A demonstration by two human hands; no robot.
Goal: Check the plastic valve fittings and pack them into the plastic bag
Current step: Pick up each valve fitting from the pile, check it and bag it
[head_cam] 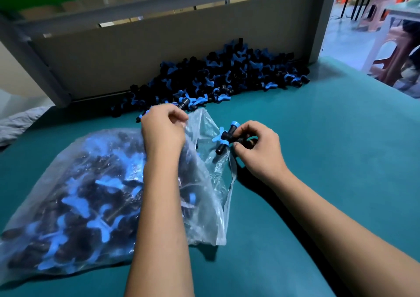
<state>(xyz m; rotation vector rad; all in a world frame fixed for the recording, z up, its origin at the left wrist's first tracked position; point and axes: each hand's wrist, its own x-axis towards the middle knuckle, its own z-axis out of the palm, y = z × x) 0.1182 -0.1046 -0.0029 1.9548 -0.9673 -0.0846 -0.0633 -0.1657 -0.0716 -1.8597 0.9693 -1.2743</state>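
A clear plastic bag lies on the green table at the left, filled with several black and blue valve fittings. My left hand pinches the upper edge of the bag's mouth and holds it up. My right hand grips black valve fittings with blue handles just right of the bag's open mouth. A large pile of loose fittings lies against the back panel behind my hands.
The green table top stretches to the right and toward me. A grey cardboard panel and grey metal frame post close off the back. Plastic stools stand beyond the table's right edge. Crumpled plastic lies at far left.
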